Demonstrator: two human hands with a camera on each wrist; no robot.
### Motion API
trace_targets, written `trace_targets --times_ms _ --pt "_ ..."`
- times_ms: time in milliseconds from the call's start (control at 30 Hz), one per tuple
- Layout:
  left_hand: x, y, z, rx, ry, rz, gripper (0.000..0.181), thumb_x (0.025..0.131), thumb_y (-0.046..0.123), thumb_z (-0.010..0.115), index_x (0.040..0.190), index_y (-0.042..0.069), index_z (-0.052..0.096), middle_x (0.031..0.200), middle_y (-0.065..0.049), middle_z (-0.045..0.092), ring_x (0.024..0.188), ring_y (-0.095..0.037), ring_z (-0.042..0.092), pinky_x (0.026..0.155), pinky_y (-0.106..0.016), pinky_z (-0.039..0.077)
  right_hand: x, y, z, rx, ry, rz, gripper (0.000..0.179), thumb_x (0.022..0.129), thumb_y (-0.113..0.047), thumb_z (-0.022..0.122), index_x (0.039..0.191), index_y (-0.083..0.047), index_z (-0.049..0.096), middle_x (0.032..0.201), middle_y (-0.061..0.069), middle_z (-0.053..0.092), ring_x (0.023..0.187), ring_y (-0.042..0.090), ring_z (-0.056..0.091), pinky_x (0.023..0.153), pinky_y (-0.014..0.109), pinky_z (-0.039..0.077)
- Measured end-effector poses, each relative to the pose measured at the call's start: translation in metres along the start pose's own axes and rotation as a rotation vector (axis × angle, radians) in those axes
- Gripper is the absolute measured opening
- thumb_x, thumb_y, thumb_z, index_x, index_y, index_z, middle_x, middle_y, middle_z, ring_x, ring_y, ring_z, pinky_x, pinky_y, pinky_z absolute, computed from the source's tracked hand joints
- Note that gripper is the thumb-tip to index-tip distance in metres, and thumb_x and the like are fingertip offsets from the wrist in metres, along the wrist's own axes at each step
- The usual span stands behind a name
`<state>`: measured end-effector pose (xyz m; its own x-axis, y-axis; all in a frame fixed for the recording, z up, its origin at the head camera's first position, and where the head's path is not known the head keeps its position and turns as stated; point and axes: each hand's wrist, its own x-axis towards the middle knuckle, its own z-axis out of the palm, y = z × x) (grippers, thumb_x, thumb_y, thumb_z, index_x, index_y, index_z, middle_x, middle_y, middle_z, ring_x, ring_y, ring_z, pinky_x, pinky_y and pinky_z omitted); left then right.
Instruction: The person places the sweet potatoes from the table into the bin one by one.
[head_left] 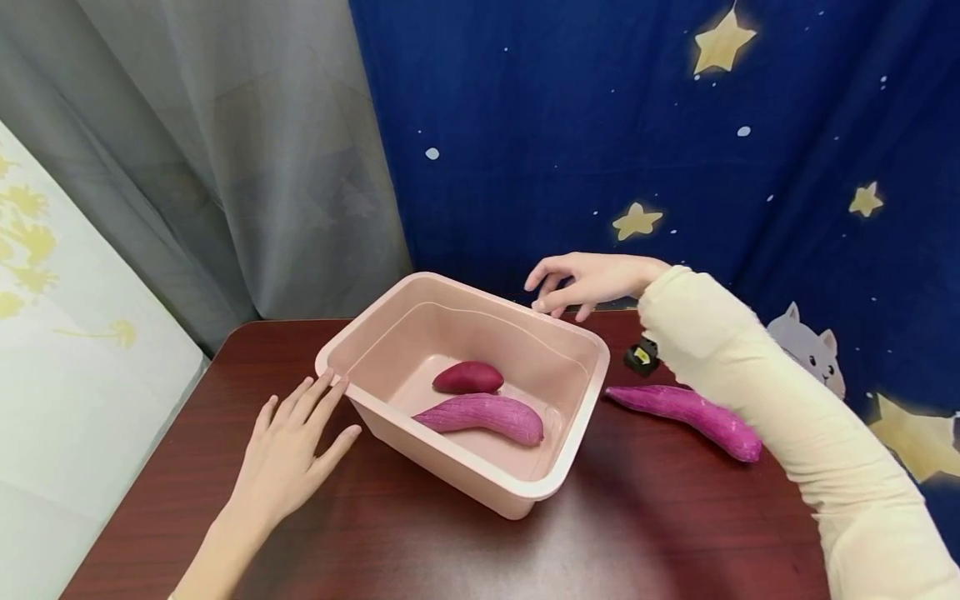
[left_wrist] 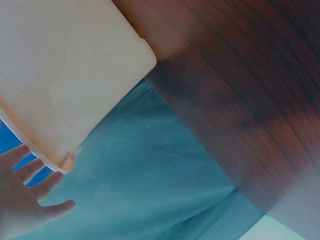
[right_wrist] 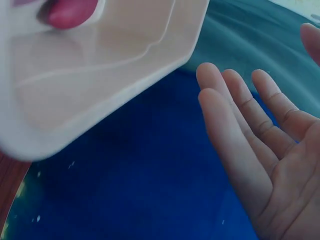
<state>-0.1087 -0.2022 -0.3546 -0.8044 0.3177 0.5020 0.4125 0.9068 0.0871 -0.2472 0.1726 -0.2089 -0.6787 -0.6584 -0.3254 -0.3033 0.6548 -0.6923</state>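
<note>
A pink plastic tub point(head_left: 431, 454) stands on the table in the head view. Inside it lie a small dark-red sweet potato point(head_left: 468, 377) and a long purple sweet potato point(head_left: 487, 417), whose left end the tub's wall hides. My left hand point(head_left: 288, 446) is at the tub's left corner, fingers spread and fairly straight, the fingertips at the rim; whether they touch it I cannot tell. Past the far rim hovers my right hand point(head_left: 592, 279), fingers loosely bent and holding nothing. The right wrist view shows that hand's fingers point(right_wrist: 235, 145) apart from the tub.
Another long purple sweet potato point(head_left: 690, 414) lies on the table right of the tub, below the right forearm. A small black object point(head_left: 642, 357) sits near the table's back edge. Behind hang a grey curtain point(head_left: 300, 167) and a blue starry curtain point(head_left: 540, 150).
</note>
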Motion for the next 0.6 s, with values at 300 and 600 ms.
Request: trace_targets --times_ms 300,600 --pt "0.0 0.0 0.001 -0.002 0.002 0.003 0.058 0.081 0.042 0.056 0.129 0.011 0.046 0.132 -0.009 0.041 0.121 -0.029 0.032 0.094 -0.054 0.019 -0.037 0.032 -0.012 0.013 0.097 0.048 0.046 0.086 -0.029 0.057 0.123 -0.006 0.04 0.11 0.01 0.052 0.097 0.024 0.052 0.074 0.038 0.047" --pt "0.001 0.0 0.001 -0.004 0.003 0.002 0.058 0.081 0.043 0.056 0.13 0.012 0.045 0.133 -0.009 0.041 0.122 -0.028 0.031 0.095 -0.054 0.019 -0.067 0.071 -0.015 0.031 0.156 0.074 0.042 0.088 -0.027 0.054 0.12 -0.003 0.041 0.108 0.012 0.053 0.097 0.027 0.054 0.071 0.037 0.049"
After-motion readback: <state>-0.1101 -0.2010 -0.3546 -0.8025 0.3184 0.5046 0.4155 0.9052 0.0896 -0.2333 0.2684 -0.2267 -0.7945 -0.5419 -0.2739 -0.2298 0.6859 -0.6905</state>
